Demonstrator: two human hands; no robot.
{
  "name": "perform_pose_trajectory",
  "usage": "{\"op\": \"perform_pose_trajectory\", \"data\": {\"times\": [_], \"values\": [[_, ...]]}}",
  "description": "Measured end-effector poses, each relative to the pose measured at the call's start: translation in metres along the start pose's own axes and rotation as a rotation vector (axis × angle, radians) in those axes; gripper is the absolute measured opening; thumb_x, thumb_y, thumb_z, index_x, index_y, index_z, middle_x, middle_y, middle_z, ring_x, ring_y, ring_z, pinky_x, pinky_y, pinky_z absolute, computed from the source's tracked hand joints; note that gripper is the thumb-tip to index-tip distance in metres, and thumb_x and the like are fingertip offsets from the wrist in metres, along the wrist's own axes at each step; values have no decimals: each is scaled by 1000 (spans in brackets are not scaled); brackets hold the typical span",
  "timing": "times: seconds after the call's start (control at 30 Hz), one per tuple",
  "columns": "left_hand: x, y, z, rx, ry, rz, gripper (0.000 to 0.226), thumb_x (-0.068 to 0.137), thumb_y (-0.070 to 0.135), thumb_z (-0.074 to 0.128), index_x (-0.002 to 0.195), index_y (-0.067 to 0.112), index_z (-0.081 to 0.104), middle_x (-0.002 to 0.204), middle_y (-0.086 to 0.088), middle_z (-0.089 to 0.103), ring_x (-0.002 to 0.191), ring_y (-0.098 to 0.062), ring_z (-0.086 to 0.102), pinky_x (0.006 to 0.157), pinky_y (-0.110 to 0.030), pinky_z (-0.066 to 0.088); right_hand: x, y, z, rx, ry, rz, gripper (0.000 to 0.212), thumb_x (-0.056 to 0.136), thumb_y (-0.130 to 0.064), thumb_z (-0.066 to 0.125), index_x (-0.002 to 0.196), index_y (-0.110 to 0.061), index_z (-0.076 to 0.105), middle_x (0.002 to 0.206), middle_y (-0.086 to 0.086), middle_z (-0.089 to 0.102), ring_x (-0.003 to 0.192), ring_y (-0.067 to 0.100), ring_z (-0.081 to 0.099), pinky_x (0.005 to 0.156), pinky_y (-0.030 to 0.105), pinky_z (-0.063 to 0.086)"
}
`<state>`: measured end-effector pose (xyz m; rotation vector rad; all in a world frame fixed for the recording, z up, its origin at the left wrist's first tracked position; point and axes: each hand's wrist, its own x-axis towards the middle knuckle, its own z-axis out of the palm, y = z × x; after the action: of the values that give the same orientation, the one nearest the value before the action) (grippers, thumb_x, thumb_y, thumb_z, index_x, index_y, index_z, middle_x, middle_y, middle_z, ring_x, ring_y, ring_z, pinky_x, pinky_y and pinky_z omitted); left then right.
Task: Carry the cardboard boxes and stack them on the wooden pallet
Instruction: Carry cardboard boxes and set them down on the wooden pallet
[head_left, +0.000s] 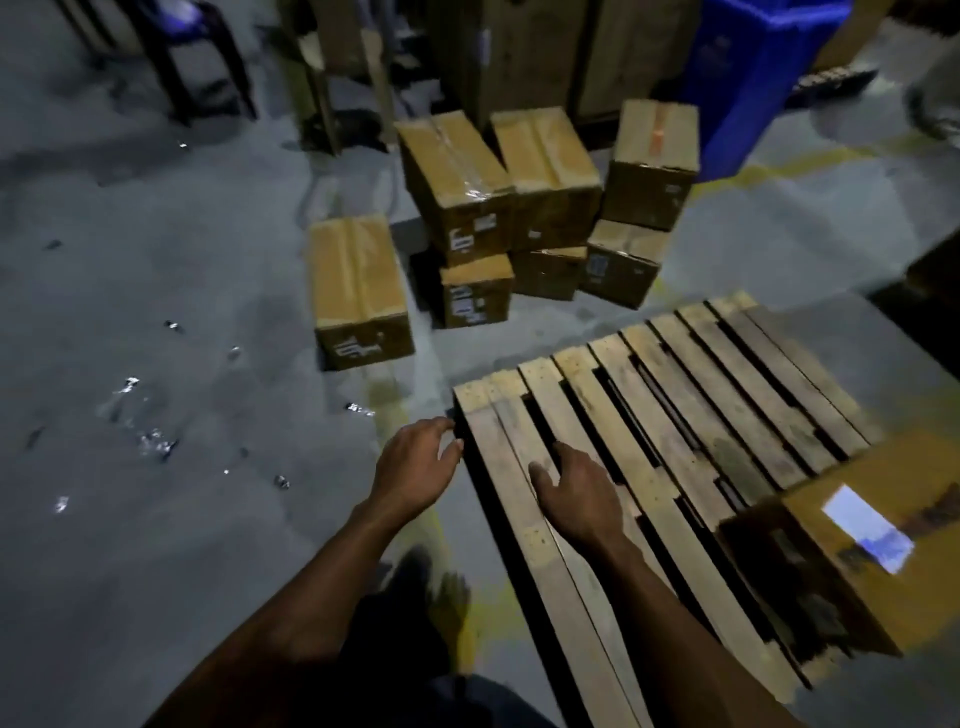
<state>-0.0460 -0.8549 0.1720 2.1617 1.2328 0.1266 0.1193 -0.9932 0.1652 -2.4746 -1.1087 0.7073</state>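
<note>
One cardboard box (852, 551) is already set on the near right corner of the wooden pallet (691, 405), leaving most slats free for stacking. The remaining boxes (519, 208) are clustered on the floor beyond. Nothing is held: the left hand (415, 467) and right hand (582, 493) are extended, loosely spread and empty.

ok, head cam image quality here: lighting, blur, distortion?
Head view: dim overall, corners darkest; strong wide-angle bend, so the wooden pallet slats fan out. Near box on the pallet is smeared, its white label blown out. Boxes on the floor are soft; markings unreadable. Specular glints dot the wet-looking floor. Both hands, left hand and right hand, are reasonably sharp.
</note>
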Motion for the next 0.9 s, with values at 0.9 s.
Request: {"op": "perform_pose_trajectory", "data": {"times": [0.9], "values": [[472,-124,-186,-38,-66,-45,42,100,31,53,139,16,56,142,-5,57,128,-28,53,103,-35,43,441,-262,34,82,-17,184,63,100,-51,44,148,-11,41,146,14,51,133,32,47,109,44,39]]}}
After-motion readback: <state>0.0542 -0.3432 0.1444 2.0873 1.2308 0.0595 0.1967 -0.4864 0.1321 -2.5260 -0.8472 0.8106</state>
